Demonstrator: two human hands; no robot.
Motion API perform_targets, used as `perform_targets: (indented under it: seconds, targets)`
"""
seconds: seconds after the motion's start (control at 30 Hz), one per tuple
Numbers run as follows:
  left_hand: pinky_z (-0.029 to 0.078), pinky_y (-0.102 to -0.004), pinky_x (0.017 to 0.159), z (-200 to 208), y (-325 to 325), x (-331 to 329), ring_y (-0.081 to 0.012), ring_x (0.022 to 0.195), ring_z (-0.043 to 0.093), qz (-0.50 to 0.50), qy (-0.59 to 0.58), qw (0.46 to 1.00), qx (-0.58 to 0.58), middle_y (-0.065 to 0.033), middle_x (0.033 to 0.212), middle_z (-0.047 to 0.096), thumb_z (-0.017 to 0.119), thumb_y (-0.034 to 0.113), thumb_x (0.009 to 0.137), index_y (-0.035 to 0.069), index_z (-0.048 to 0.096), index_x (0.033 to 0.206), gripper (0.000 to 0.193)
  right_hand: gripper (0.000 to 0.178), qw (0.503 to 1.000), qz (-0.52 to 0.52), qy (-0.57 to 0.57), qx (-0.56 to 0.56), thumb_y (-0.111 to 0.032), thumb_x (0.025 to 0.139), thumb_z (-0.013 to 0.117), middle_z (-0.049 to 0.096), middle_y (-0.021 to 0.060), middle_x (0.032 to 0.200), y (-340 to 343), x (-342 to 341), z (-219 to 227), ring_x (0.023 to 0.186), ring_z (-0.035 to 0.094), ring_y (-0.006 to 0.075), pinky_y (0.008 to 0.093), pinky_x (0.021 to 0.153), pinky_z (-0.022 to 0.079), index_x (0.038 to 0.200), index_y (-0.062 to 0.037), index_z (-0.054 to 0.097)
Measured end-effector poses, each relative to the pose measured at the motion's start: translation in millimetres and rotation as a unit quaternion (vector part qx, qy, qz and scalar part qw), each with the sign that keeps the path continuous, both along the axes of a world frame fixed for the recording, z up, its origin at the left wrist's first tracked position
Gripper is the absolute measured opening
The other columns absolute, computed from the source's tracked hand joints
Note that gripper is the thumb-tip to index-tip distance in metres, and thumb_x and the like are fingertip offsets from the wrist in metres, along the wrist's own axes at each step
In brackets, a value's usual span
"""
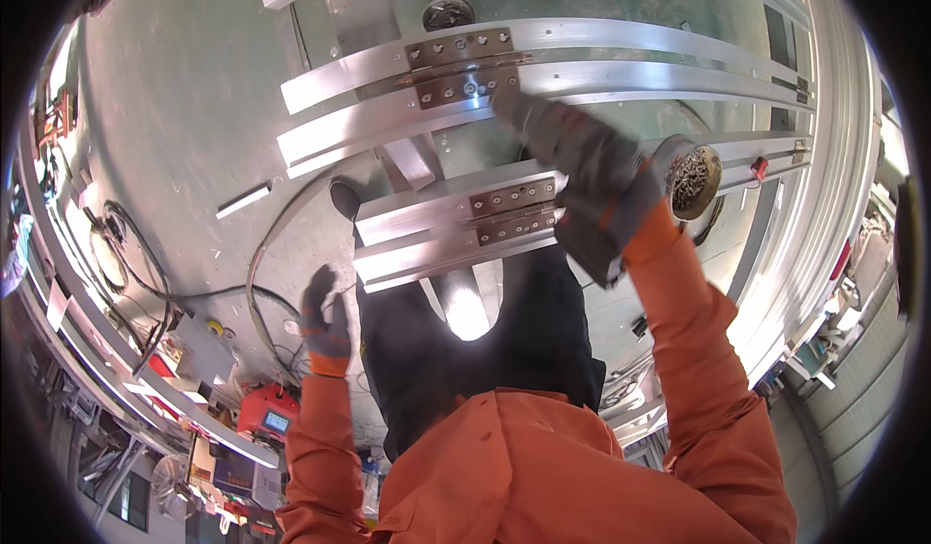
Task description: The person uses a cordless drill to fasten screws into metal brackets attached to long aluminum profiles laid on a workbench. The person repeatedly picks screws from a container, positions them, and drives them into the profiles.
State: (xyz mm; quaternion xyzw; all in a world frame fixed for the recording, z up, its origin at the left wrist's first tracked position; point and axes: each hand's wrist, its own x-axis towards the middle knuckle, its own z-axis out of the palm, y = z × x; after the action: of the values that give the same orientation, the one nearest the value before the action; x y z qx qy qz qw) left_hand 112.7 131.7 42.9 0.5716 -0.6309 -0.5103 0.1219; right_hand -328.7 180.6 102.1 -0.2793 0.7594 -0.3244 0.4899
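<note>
My right hand (pixel 621 190), in a grey glove with an orange cuff, is closed round a dark, pistol-shaped cordless rivet gun (pixel 558 132). The gun's nose points at the holed brown joining plate (pixel 451 88) on the far pair of silver metal profiles (pixel 621 79); a small bluish light shines on that plate. Whether the nose touches it, I cannot tell. Nearer to me, a second holed plate (pixel 514 197) sits on another pair of profiles (pixel 412 224). My gloved left hand (pixel 325 316) hangs open and holds nothing, left of my legs.
An open round container of small metal fasteners (pixel 693 180) stands right of my right hand. Another round container (pixel 448 13) lies beyond the far profiles. Hoses and cables (pixel 257 272) run over the green floor at left, near a red machine (pixel 267 410). Long profiles (pixel 834 156) line the right side.
</note>
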Motion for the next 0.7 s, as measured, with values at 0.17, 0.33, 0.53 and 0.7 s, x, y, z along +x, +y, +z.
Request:
perform_targets:
  seconds: [0.17,0.33,0.53,0.7]
  targets:
    - [0.047,-0.0388,0.105,38.3,22.9,-148.6,-0.0296,0.123,0.059,-0.117,0.072,0.99,0.03,-0.0192,0.137,0.058,0.069,0.003,0.08,-0.001,0.047,0.144,0.068,0.042,0.985,0.172,-0.022,0.009,-0.026,0.081,0.075,0.073,0.0135,0.105,71.8,52.0,44.8,0.096,0.071,0.0283,0.0368,0.083,0.056,0.117,-0.0069,0.067]
    - [0.054,-0.0401,0.089,34.2,56.9,-185.2,-0.0354,0.1,0.066,-0.32,-0.024,0.947,-0.007,-0.0154,0.11,0.067,0.073,0.016,0.077,0.01,0.07,0.109,0.033,0.045,0.972,0.223,-0.053,0.043,-0.029,0.084,0.072,0.071,0.0126,0.105,104.7,57.0,89.9,0.099,0.068,0.0334,0.0414,0.084,0.055,0.123,-0.0092,0.064]
    - [0.054,-0.0428,0.081,44.4,71.8,-244.0,-0.0343,0.087,0.068,-0.468,-0.1,0.874,-0.085,-0.0105,0.091,0.071,0.075,0.024,0.073,0.015,0.076,0.091,0.02,0.047,0.982,0.18,-0.018,-0.055,-0.022,0.085,0.072,0.069,0.0092,0.113,171.9,9.4,102.1,0.099,0.068,0.0305,0.0381,0.086,0.055,0.129,-0.0092,0.061]
    - [0.053,-0.048,0.079,35.2,45.3,-336.8,-0.037,0.087,0.069,-0.528,-0.257,0.809,-0.016,-0.0185,0.092,0.071,0.068,0.039,0.082,0.009,0.074,0.087,0.031,0.053,0.945,-0.238,-0.221,-0.03,-0.018,0.086,0.071,0.068,0.0086,0.121,274.2,-8.0,66.1,0.103,0.068,0.022,0.0328,0.088,0.055,0.136,-0.0061,0.058]
